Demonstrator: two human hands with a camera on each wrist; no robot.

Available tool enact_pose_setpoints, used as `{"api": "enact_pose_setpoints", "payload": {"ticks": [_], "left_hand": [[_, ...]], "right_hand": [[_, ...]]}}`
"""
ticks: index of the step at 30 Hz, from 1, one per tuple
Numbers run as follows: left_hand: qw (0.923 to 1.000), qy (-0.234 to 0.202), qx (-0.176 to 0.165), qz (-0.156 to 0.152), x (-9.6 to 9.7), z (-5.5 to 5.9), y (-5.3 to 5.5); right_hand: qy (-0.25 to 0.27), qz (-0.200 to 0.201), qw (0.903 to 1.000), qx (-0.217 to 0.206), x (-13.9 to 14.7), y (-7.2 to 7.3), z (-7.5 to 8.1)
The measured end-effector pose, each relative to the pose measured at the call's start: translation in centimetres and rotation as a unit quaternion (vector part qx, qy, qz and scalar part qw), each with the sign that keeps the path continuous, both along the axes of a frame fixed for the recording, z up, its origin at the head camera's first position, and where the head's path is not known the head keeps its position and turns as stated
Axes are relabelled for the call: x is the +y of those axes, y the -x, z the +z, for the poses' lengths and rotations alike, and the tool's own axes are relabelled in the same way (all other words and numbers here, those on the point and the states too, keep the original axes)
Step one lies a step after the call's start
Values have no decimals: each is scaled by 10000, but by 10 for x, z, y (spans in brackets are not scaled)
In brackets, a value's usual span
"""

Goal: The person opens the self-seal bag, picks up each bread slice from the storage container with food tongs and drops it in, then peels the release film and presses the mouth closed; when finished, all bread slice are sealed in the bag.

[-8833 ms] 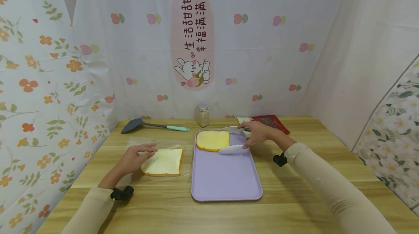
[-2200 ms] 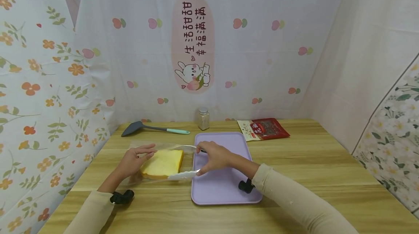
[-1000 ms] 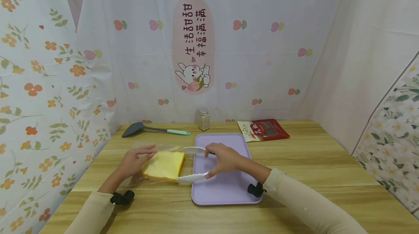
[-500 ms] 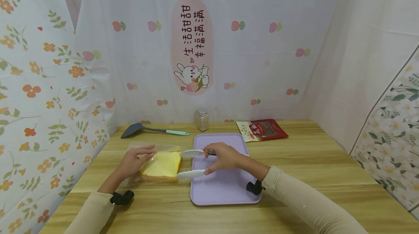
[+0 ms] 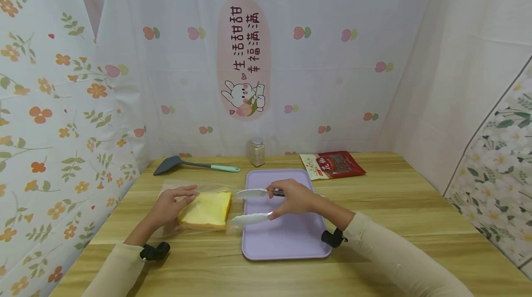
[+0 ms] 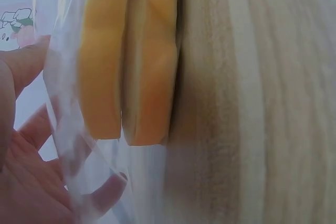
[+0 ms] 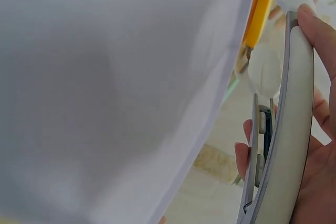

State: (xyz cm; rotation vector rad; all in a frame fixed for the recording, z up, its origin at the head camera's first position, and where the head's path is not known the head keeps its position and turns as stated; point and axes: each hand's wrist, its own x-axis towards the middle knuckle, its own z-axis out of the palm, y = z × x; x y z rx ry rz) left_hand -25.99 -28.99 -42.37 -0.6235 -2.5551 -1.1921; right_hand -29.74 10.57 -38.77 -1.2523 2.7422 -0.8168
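Two bread slices (image 5: 205, 209) lie stacked inside a clear plastic bag (image 5: 174, 185) on the table, left of the lilac tray (image 5: 287, 244). Their orange crusts, an upper slice (image 6: 102, 77) and a lower slice (image 6: 155, 82), show through the film in the left wrist view. My left hand (image 5: 169, 204) holds the bag's film near the far left of the bread, its fingers bent around the plastic. Over the tray, my right hand (image 5: 296, 198) grips white-tipped tongs (image 5: 251, 218). The tongs' two tips stand apart with nothing between them, pointing at the bag's mouth.
Behind the bag lies a dark spatula (image 5: 195, 165) with a mint handle. A lidded glass jar (image 5: 257, 153) stands behind the tray. A red and cream seasoning packet (image 5: 334, 165) lies at the back right. Patterned curtains (image 5: 332, 80) enclose the table.
The second slice has gone from the tray into the bag, onto the first slice. The tongs have opened off the bread and drawn back rightward. The left hand stays in place.
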Motion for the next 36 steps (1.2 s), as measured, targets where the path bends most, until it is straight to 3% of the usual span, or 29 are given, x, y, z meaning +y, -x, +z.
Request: {"api": "enact_pose_setpoints", "payload": {"ticks": [16, 25, 36], "left_hand": [[9997, 193, 134, -99, 1, 0, 1], [9992, 326, 204, -118, 2, -1, 2], [9993, 374, 89, -41, 3, 1, 2]], "right_hand": [[326, -665, 9969, -274, 75, -9, -1], [458, -1061, 9932, -134, 117, -14, -6], [469, -1634, 9854, 98, 165, -9, -18]]}}
